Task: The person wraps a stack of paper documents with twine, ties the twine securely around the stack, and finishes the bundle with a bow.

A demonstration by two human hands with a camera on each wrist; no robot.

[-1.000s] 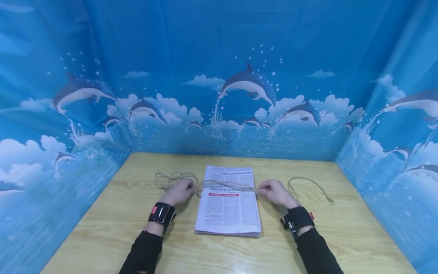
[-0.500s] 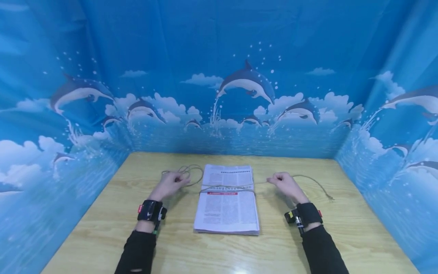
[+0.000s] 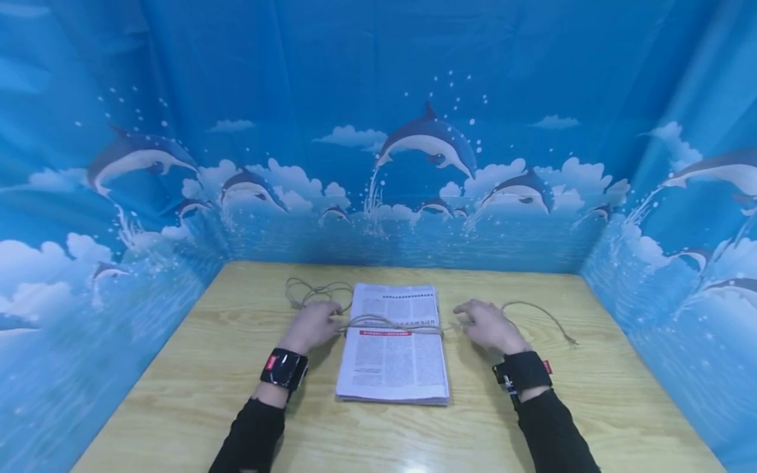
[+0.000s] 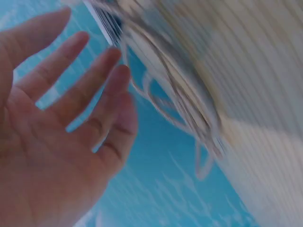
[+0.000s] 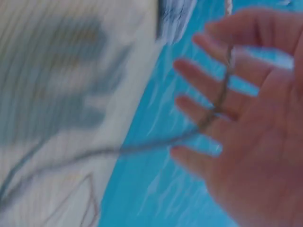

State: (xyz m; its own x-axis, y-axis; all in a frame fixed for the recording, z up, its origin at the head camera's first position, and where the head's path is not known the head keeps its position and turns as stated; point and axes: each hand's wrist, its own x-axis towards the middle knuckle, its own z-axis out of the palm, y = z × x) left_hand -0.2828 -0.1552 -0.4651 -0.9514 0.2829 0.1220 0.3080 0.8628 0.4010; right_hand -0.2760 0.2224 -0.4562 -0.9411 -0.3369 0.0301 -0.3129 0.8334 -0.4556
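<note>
Newspapers (image 3: 393, 371) stacked mid-table (image 3: 378, 437), between both hands, long axis near to far. String (image 3: 408, 327) crosswise on top, left to right; loose loops beyond left hand (image 3: 313, 325), single tail right of right hand (image 3: 487, 326). Left nearer, just beside left edge, fingers spread, gripping nothing. Right slightly farther off, fingers relaxed, string across them without evident grip.

The table (image 3: 355, 433) is bearing papers (image 3: 393, 374); cord (image 3: 551, 317) is looping at their left and trailing, apparently flat, at their right.
</note>
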